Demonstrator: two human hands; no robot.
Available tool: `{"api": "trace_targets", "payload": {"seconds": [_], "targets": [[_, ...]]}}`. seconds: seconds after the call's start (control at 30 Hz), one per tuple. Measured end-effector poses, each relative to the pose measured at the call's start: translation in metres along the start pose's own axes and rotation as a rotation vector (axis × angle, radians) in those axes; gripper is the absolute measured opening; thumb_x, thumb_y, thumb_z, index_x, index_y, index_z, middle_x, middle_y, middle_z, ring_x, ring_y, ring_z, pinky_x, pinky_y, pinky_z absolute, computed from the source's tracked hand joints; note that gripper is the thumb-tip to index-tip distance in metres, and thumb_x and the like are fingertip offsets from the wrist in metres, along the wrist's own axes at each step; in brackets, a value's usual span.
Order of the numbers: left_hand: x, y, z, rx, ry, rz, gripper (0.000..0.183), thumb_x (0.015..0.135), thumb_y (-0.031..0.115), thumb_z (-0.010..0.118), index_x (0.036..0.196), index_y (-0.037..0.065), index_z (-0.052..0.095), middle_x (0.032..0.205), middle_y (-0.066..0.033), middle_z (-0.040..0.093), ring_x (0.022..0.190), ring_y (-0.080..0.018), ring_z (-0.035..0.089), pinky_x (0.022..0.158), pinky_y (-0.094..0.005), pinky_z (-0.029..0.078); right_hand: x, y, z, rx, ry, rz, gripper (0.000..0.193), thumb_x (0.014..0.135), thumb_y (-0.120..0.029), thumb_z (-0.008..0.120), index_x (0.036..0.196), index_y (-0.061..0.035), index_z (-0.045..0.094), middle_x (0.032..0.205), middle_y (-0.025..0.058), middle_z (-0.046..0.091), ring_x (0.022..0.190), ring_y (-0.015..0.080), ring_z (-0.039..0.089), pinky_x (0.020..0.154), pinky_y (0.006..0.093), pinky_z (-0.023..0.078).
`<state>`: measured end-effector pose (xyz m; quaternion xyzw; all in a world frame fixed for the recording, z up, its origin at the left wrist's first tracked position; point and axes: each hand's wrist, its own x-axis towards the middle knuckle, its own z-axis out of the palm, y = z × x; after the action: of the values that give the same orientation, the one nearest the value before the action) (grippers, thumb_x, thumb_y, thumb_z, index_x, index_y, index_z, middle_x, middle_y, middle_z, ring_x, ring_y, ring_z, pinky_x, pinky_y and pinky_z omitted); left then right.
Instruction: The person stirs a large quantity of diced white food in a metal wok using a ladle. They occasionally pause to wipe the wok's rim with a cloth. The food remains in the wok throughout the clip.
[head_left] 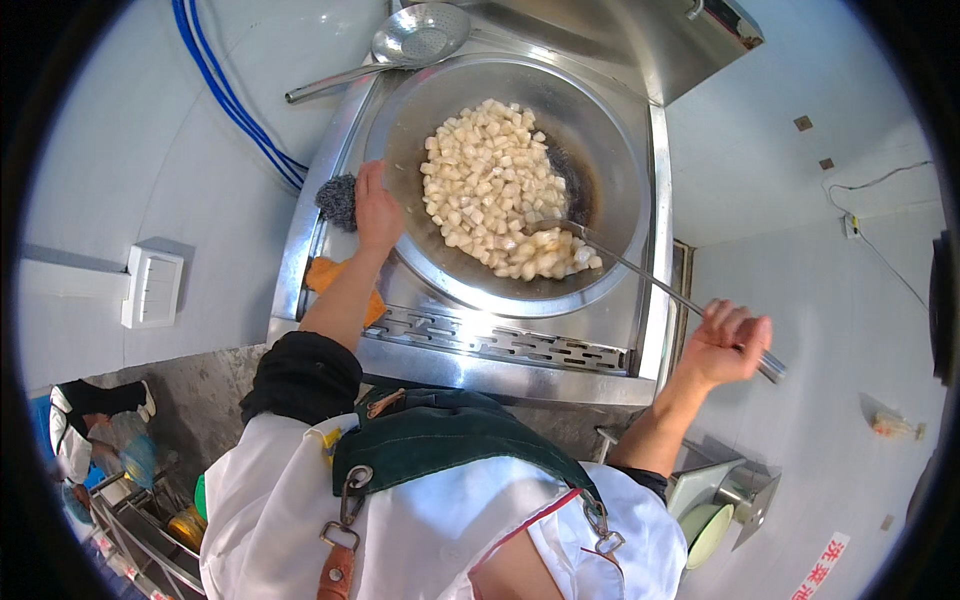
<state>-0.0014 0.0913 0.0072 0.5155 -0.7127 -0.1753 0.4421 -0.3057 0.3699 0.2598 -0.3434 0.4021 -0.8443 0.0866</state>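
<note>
Pale, bite-sized chunks of food (490,185) lie heaped in a large round steel wok (617,150). My right hand (728,343), off the wok's near right side, is closed around the handle end of a long wok ladle (655,282). The ladle's head is partly buried among the chunks near the wok's middle. At the left rim of the wok is my left hand (378,210), its fingers stretched out and holding nothing that I can see. A dark grey scouring ball (337,203) sits right beside that hand, and an orange cloth (328,275) lies near my left wrist.
A perforated strainer (420,35) with a long handle rests at the stove's back left. The steel stove (490,375) has a slotted drain along its front. Blue cables (235,110) hang by the left wall. Another person (85,430) is at the lower left, near a metal rack.
</note>
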Motion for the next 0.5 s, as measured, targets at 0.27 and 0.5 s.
{"api": "trace_targets", "payload": {"seconds": [0.27,0.5], "targets": [[0.001,0.001,0.000,0.013,-0.021,-0.014,0.050,0.085,-0.007,0.042,0.134,0.002,0.042,0.139,-0.0198,0.042,0.134,-0.0383,0.033,0.112,-0.0435,0.029,-0.030,-0.033,0.020,0.050,-0.411,0.142,0.035,0.097,-0.011,0.046,0.064,-0.0094,0.035,0.050,0.0006,0.034,0.044,0.0120,0.029,0.043,0.0296,0.026],[0.000,0.007,-0.002,-0.010,-0.028,-0.063,0.050,0.085,-0.007,0.041,0.135,0.003,0.041,0.139,-0.0192,0.041,0.134,-0.0376,0.033,0.112,-0.0432,0.028,-0.077,0.112,0.003,-0.409,-0.697,-0.269,0.029,0.090,-0.001,0.050,0.063,-0.0001,0.041,0.058,0.0138,0.050,0.049,0.0231,0.047,0.046,0.0332,0.041]]}}
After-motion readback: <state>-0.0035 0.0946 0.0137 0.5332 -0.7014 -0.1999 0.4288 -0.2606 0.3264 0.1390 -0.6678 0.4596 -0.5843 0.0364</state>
